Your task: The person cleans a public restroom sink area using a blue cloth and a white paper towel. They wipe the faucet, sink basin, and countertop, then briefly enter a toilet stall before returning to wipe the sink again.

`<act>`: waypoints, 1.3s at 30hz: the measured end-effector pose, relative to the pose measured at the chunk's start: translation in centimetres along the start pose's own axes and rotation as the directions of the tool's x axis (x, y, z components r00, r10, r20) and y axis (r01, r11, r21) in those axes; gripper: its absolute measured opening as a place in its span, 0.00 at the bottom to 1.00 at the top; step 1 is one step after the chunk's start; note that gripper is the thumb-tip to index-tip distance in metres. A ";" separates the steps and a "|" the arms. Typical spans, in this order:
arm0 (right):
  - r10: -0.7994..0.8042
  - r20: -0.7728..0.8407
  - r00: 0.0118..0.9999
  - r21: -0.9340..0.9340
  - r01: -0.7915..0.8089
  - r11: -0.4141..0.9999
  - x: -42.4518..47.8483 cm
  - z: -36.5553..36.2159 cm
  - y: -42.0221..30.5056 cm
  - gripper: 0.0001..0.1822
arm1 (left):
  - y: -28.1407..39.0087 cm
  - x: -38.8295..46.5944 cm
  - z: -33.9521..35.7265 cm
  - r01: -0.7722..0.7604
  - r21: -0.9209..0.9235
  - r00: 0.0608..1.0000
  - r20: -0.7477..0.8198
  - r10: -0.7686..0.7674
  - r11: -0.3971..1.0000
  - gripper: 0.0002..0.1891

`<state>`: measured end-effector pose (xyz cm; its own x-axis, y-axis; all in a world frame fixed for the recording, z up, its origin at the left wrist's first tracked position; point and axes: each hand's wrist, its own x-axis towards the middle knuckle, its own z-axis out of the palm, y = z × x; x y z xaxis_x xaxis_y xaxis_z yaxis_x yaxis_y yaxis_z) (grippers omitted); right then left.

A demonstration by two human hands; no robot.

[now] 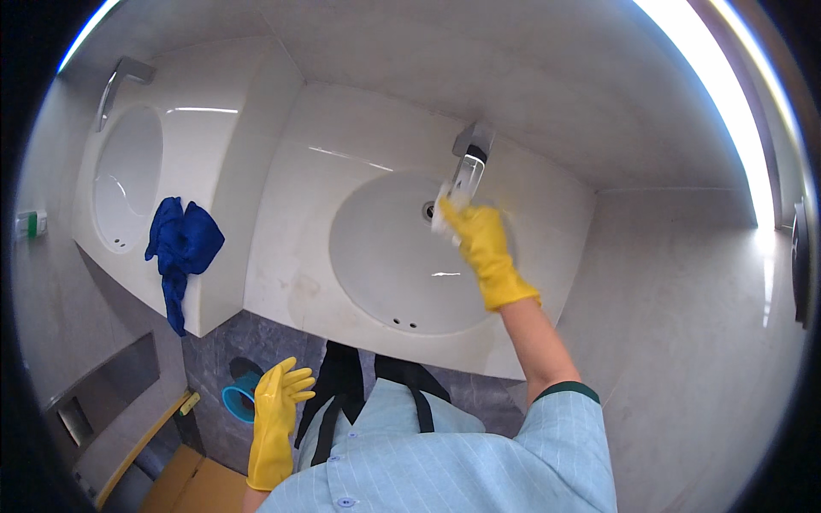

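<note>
In a yellow rubber glove, my right hand [478, 237] grips a white cleaning pad [442, 221], which may be a sponge or a folded cloth. The pad is at the free end of a chrome faucet [470, 170], over an oval white sink basin [391, 269]. A metal drain [429, 210] shows just left of the pad, partly hidden by it. My left hand [279, 401], gloved alike, hangs low in front of the counter with its fingers apart and nothing in it.
A blue cloth [183, 240] drapes over the edge of a second, lower-looking counter [192, 141] at left, with its own basin [131, 173] and faucet [118, 83]. On the floor near my left hand stands a blue bucket [238, 401]. A cardboard box [192, 484] lies at bottom left.
</note>
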<state>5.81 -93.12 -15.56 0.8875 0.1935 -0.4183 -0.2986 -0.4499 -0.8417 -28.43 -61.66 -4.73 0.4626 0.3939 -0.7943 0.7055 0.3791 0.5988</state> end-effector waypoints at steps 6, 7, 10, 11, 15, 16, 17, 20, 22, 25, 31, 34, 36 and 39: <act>-0.722 0.070 0.688 -0.314 0.702 0.639 -4.6 -0.1 1.9 0.16 | -0.7 0.1 -1.2 0.041 -0.143 0.997 -0.061 -0.051 0.989 0.28; -0.572 -0.116 0.812 -0.084 0.565 0.821 -5.2 -0.1 0.9 0.13 | -0.6 0.0 -1.0 0.044 -0.113 0.997 -0.053 -0.050 0.993 0.29; -0.080 0.192 0.978 0.582 -0.048 0.812 -4.6 -2.8 -3.9 0.08 | 0.1 0.5 0.3 0.031 -0.089 0.999 -0.002 -0.032 0.996 0.30; -0.052 0.126 0.991 0.383 0.000 0.924 -5.4 -2.4 -4.2 0.08 | 0.4 1.1 0.9 0.008 -0.085 0.999 0.046 -0.004 0.996 0.29; -0.079 0.260 0.962 0.488 -0.060 0.871 -8.4 0.6 -3.5 0.10 | 2.8 4.7 5.9 -0.089 -0.098 0.976 0.192 0.107 0.991 0.25; -0.096 0.396 0.913 0.792 -0.287 0.539 -8.8 1.2 -4.0 0.08 | 4.5 5.0 7.8 -0.130 -0.088 0.961 0.234 0.147 0.988 0.25; -0.084 0.457 0.885 0.792 -0.363 0.491 -9.2 2.0 -4.2 0.07 | 6.5 4.8 9.6 -0.170 -0.076 0.944 0.275 0.184 0.983 0.25; 0.011 0.598 0.802 0.692 -0.523 0.498 -10.4 4.2 -5.2 0.05 | 9.3 5.3 13.4 -0.231 -0.068 0.872 0.428 0.237 0.971 0.27; 0.160 0.632 0.758 0.486 -0.549 0.680 -10.5 4.8 -6.9 0.10 | 9.6 5.9 15.1 -0.226 -0.015 0.826 0.527 0.200 0.974 0.27; 0.302 0.623 0.722 0.301 -0.578 0.759 -10.6 5.1 -6.0 0.16 | 7.8 6.6 16.2 -0.120 0.141 0.883 0.468 0.040 0.983 0.25; 0.280 0.221 0.934 0.428 -0.351 0.833 -12.5 5.3 -4.9 0.15 | 6.6 7.2 16.6 -0.041 0.056 0.966 0.257 0.025 0.998 0.18; 0.096 0.115 0.989 0.353 -0.131 0.926 -13.6 5.4 -5.2 0.18 | 6.7 7.3 17.0 -0.052 0.009 0.973 0.226 0.048 0.999 0.17; -0.142 0.012 0.990 0.073 0.141 0.987 -14.5 6.4 -5.5 0.21 | 6.6 7.3 17.6 -0.065 0.014 0.979 0.194 0.062 0.998 0.17; -0.474 0.006 0.881 -0.191 0.466 0.864 -14.1 7.6 -6.4 0.27 | 6.1 7.2 18.8 -0.078 -0.002 0.986 0.148 0.077 0.997 0.15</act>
<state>-7.49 -86.36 -6.88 0.9209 0.3888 0.0283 0.2228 -0.4652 -0.8567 -10.70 -72.26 -8.77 0.5902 0.2934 -0.7520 0.6664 0.3486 0.6590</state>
